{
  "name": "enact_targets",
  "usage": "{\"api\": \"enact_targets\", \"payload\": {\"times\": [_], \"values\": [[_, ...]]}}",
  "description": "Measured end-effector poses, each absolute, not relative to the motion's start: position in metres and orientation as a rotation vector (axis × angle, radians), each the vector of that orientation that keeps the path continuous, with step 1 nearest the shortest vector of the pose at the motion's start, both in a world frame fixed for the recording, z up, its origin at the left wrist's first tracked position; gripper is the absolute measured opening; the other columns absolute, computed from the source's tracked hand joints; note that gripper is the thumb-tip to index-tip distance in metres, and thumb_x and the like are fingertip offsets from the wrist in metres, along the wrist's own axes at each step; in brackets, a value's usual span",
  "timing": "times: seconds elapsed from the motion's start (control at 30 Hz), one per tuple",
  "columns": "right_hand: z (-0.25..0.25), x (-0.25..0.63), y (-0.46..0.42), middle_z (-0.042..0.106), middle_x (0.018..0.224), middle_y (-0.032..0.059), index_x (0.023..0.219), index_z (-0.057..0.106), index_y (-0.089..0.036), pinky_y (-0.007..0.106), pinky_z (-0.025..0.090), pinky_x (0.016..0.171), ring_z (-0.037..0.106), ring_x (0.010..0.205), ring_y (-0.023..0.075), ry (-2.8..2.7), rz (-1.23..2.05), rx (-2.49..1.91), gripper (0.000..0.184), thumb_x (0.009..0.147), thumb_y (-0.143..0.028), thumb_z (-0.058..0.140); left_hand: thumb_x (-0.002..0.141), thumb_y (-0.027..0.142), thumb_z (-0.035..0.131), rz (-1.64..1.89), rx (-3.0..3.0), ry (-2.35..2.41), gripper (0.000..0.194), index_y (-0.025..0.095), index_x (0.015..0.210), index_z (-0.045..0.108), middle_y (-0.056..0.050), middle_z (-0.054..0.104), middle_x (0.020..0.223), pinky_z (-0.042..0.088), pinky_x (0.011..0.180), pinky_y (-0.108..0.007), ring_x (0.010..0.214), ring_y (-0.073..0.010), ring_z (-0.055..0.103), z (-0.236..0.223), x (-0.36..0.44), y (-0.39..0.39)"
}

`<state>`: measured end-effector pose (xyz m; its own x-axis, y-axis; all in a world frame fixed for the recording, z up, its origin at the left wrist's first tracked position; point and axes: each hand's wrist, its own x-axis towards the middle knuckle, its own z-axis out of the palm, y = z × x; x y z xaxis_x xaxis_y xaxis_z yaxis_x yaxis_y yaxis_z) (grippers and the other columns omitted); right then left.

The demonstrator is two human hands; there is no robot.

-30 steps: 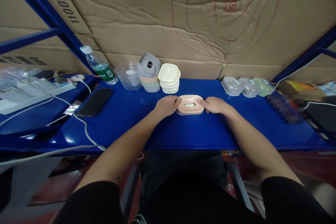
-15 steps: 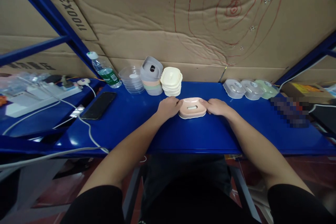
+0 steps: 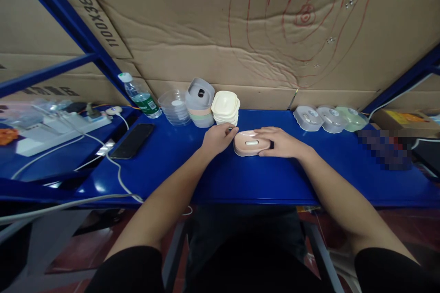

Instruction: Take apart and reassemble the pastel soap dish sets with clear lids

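A small pink lidded plastic box (image 3: 252, 143) with rounded corners sits on the blue table, a pale oblong slot in the middle of its lid. From the right, my right hand (image 3: 282, 142) grips it, fingers over the lid and thumb along the near right side. Beside the box's left end is my left hand (image 3: 217, 139), its fingers loosely bent with a gap between thumb and forefinger; whether it touches the rim I cannot tell. Just behind that hand stands a stack of cream trays (image 3: 226, 104).
Left of the trays are stacked grey, pink and green lids (image 3: 200, 96), clear tubs (image 3: 174, 106) and a water bottle (image 3: 144, 100). A black phone (image 3: 133, 140) and white cable (image 3: 119, 176) lie at left. Several lidded boxes (image 3: 307, 118) line the back right, near a blurred-out item (image 3: 383, 149).
My right hand has moved from the box's right edge onto its lid and closed around that end. My left hand has loosened its press on the left edge and drawn slightly left.
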<state>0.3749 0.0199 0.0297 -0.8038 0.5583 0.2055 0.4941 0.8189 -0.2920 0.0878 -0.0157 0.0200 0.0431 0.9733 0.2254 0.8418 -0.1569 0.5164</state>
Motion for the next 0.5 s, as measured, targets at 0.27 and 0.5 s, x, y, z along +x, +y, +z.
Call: {"api": "enact_targets", "payload": {"times": [0.27, 0.5], "values": [[0.029, 0.406, 0.034, 0.057, 0.16, 0.0181, 0.152, 0.061, -0.021, 0.084, 0.014, 0.121, 0.043, 0.15, 0.0529, -2.552, -0.169, -1.633, 0.074, 0.092, -0.064, 0.068, 0.103, 0.039, 0.058, 1.267, 2.15, 2.072, 0.036, 0.021, 0.131, 0.073, -0.01, 0.074, 0.119, 0.054, 0.096, -0.033, 0.108, -0.0231, 0.07, 0.041, 0.056, -0.017], [0.028, 0.406, 0.04, 0.055, 0.16, 0.0247, 0.157, 0.051, -0.012, 0.076, 0.02, 0.124, 0.049, 0.147, 0.0481, -2.536, -0.121, -1.745, 0.073, 0.1, -0.058, 0.054, 0.097, 0.04, 0.064, 1.379, 1.921, 2.364, 0.053, 0.023, 0.147, 0.059, -0.017, 0.042, 0.159, 0.053, 0.103, -0.042, 0.127, -0.0309, 0.061, 0.055, 0.032, -0.018]]}}
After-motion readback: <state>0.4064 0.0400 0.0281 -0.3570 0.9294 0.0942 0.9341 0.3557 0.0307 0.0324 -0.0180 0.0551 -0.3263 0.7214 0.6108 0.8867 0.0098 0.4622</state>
